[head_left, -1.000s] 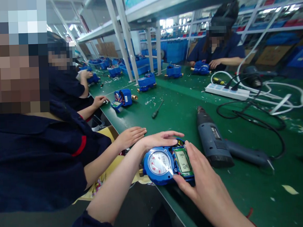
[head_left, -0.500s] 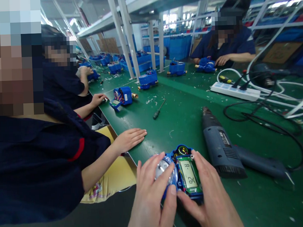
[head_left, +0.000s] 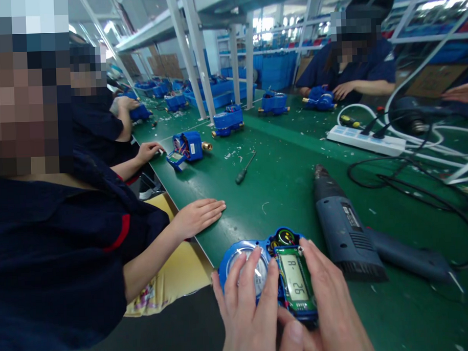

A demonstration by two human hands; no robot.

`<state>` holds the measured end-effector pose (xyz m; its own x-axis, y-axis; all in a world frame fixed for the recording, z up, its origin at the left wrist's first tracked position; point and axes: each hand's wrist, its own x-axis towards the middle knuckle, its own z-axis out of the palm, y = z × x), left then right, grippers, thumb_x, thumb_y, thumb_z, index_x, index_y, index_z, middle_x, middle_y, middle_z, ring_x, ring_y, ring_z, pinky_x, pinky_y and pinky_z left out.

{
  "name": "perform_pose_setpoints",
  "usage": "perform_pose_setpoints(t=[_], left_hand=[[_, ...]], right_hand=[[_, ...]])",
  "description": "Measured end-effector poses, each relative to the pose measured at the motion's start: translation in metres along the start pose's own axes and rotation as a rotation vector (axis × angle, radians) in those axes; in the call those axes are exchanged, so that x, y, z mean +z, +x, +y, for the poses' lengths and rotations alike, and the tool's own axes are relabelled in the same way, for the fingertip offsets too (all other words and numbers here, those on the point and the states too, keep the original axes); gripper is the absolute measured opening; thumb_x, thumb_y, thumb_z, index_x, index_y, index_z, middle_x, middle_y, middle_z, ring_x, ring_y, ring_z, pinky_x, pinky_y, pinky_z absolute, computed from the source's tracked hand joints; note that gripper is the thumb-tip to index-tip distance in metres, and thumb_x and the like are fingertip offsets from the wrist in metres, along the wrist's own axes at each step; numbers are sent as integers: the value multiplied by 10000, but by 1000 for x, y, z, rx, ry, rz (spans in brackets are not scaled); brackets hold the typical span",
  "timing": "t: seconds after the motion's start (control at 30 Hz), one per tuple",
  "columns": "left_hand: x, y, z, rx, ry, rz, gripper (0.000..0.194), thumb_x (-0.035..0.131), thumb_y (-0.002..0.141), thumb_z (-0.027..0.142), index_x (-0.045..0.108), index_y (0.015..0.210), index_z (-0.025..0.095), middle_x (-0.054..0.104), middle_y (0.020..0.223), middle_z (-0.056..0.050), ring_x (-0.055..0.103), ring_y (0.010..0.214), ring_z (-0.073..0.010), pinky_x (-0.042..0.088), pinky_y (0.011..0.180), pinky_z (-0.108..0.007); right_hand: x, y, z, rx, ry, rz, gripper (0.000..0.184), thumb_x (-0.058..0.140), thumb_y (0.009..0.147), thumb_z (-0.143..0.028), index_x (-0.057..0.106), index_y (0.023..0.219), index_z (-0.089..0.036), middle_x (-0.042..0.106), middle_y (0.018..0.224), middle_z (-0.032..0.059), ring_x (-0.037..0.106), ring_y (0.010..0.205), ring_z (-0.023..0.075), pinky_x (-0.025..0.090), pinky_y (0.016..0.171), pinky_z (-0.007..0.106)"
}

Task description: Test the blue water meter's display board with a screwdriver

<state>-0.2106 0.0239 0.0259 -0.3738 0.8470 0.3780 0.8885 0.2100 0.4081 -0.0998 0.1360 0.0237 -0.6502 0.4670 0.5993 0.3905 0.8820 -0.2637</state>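
Your left hand (head_left: 244, 311) and right hand (head_left: 330, 305) lie on the water meter (head_left: 289, 276) at bottom center; the heat gun (head_left: 345, 238) sits just right of it, the screwdriver (head_left: 244, 169) ahead, and the power strip (head_left: 365, 141) farther off to the upper right.

The meter's casing (head_left: 225, 272) is blue, its circuit board (head_left: 304, 310) apparently green.

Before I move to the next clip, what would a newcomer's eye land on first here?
First, the blue water meter at bottom centre, held between the left hand and right hand, its display reading R- 26. Just right of it, a dark blue heat gun lies on the green workbench. Farther up on the right sits a white power strip.
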Motion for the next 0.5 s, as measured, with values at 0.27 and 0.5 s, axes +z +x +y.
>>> perform_pose_setpoints(t=[0.27,0.5], left_hand=[[-22,12,-8,-349,-417,252,442,474,942,399,472,1384,391,349,1561,-10,300,1444,-334,169,1190,-602],[-29,60,-62,-547,-839,-313,626,641,757,590,642,1219,167,642,1307,-141,574,1225,-362,436,1080,-496]], right_hand=[[3,-5,-4,58,70,-3,731,398,1012,-498,141,1535,-56,398,1425,202,449,1279,332,560,921,470],[10,-8,-5,144,207,-48,754,489,975,-424,67,1538,-154,316,1493,178,341,1374,322,483,1022,517]])
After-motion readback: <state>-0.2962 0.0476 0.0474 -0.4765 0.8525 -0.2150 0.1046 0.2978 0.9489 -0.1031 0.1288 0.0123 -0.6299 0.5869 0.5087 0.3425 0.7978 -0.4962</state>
